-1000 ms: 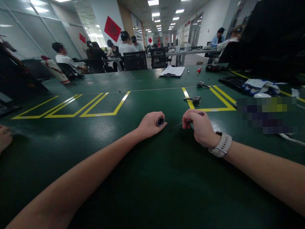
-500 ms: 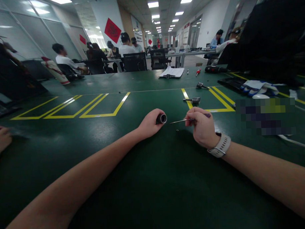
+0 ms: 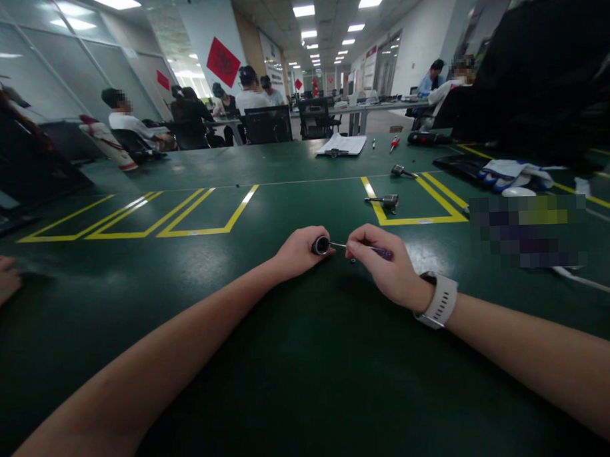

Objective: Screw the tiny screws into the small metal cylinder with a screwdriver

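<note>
Fingers of my left hand [image 3: 302,253] wrap round a dark metal cylinder [image 3: 321,245], its round open end facing me. My right hand [image 3: 383,262] grips a thin screwdriver [image 3: 382,252] by its purple handle and shaft. The screwdriver's shaft points left and its tip is at the right side of the cylinder; whether it touches cannot be made out. A tiny ring-like part [image 3: 353,261] lies on the green table just under my right fingertips. Beyond my right hand, a metal part with a rod [image 3: 388,201] rests across the yellow tape.
Farther back on the green table [image 3: 271,403] are another metal part [image 3: 402,171], a clipboard with paper [image 3: 342,145], a red tool [image 3: 395,143] and gloves [image 3: 516,172]. Another person's hand [image 3: 1,279] is at the left edge.
My right hand has moved left with the screwdriver, bringing its tip up to the cylinder. My left hand has shifted slightly down, and the cylinder's open end has turned a little.
</note>
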Demonstrator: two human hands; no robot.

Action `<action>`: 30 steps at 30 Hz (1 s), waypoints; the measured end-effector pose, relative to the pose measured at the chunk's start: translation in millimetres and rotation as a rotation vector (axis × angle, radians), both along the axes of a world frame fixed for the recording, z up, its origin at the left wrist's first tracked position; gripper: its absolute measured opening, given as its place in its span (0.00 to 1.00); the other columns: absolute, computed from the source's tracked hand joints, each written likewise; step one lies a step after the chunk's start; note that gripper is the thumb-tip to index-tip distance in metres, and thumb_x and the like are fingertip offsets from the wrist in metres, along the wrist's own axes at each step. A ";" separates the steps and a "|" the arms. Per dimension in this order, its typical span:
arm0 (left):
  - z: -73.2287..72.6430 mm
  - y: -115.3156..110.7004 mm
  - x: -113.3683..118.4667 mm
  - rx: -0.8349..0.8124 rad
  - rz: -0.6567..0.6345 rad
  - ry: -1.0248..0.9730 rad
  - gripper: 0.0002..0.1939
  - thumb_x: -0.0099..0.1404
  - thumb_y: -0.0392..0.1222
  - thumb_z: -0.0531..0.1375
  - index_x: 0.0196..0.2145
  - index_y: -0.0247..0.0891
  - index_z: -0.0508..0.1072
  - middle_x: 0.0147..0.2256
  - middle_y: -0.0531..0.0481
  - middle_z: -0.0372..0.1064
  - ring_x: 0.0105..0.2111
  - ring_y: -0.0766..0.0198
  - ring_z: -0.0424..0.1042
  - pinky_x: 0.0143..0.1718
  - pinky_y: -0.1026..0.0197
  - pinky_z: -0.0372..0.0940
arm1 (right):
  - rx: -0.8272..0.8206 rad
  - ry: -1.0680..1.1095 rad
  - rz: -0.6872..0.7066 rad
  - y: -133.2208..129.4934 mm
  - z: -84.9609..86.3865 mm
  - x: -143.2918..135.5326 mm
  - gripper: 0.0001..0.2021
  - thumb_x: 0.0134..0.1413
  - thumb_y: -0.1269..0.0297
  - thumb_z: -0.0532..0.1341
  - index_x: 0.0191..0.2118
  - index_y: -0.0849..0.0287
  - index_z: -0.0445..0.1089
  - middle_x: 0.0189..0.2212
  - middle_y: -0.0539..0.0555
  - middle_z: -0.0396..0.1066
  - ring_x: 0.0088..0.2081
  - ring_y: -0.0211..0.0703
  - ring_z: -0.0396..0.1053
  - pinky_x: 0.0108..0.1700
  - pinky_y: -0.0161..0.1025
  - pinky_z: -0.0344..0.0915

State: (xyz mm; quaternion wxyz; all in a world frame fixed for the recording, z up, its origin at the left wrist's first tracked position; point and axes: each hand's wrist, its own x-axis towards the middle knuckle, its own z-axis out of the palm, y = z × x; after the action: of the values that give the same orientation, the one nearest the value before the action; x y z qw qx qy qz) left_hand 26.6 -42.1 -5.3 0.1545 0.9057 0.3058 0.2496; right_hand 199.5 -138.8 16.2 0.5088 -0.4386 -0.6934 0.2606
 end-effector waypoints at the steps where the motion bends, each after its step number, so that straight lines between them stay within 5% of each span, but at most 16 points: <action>1: 0.3 -0.4 0.0 0.002 -0.002 0.009 0.08 0.57 0.43 0.60 0.28 0.36 0.65 0.26 0.55 0.63 0.27 0.66 0.64 0.28 0.64 0.57 | 0.037 -0.066 -0.013 -1.4 0.6 -1.1 0.07 0.55 0.68 0.54 0.27 0.58 0.65 0.26 0.51 0.65 0.30 0.41 0.64 0.34 0.40 0.59; 7: 3.2 -4.4 0.1 0.051 -0.054 0.066 0.05 0.59 0.40 0.55 0.27 0.36 0.64 0.26 0.53 0.62 0.27 0.66 0.63 0.29 0.63 0.57 | 0.086 -0.222 -0.013 -2.5 3.6 -4.2 0.07 0.53 0.69 0.55 0.26 0.58 0.65 0.24 0.51 0.65 0.28 0.40 0.62 0.32 0.40 0.57; 14: -0.9 -2.8 -0.6 0.095 -0.050 0.032 0.07 0.60 0.42 0.56 0.28 0.37 0.64 0.26 0.54 0.62 0.26 0.67 0.62 0.28 0.64 0.56 | -0.341 0.503 0.058 13.0 0.5 0.1 0.06 0.45 0.67 0.57 0.20 0.58 0.65 0.19 0.49 0.66 0.25 0.39 0.64 0.32 0.39 0.60; 17: -1.4 -2.2 -0.3 0.084 -0.040 0.033 0.08 0.60 0.43 0.56 0.27 0.37 0.64 0.26 0.54 0.62 0.26 0.67 0.62 0.27 0.64 0.56 | -0.411 0.626 0.064 16.3 -4.1 0.6 0.05 0.44 0.67 0.58 0.21 0.59 0.65 0.19 0.49 0.66 0.24 0.38 0.64 0.30 0.38 0.60; 20: -0.5 -2.5 -0.1 0.081 -0.035 0.042 0.07 0.60 0.43 0.56 0.27 0.37 0.64 0.26 0.54 0.62 0.26 0.67 0.62 0.27 0.64 0.56 | -0.278 0.520 0.066 13.2 -5.0 1.4 0.06 0.47 0.68 0.57 0.22 0.58 0.66 0.20 0.49 0.66 0.26 0.39 0.65 0.32 0.39 0.61; 26: 3.0 -5.6 0.2 0.107 -0.065 0.079 0.04 0.60 0.37 0.54 0.27 0.37 0.64 0.26 0.53 0.62 0.27 0.65 0.63 0.28 0.63 0.56 | 0.079 -0.192 -0.017 -2.8 5.3 -2.0 0.07 0.53 0.68 0.55 0.25 0.58 0.66 0.24 0.50 0.65 0.28 0.40 0.62 0.32 0.40 0.56; 30: 4.2 -7.1 0.4 0.137 -0.098 0.117 0.04 0.60 0.35 0.52 0.27 0.36 0.64 0.26 0.53 0.62 0.27 0.65 0.63 0.29 0.63 0.57 | 0.029 -0.188 -0.010 -1.9 9.2 -2.7 0.08 0.52 0.68 0.55 0.24 0.58 0.66 0.22 0.49 0.64 0.27 0.39 0.61 0.30 0.39 0.55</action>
State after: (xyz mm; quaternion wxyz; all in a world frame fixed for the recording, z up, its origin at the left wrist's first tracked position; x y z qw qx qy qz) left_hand 27.0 -49.2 -1.1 0.0863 0.9410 0.2519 0.2087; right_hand 196.8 -140.8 25.4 0.4490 -0.4573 -0.7396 0.2059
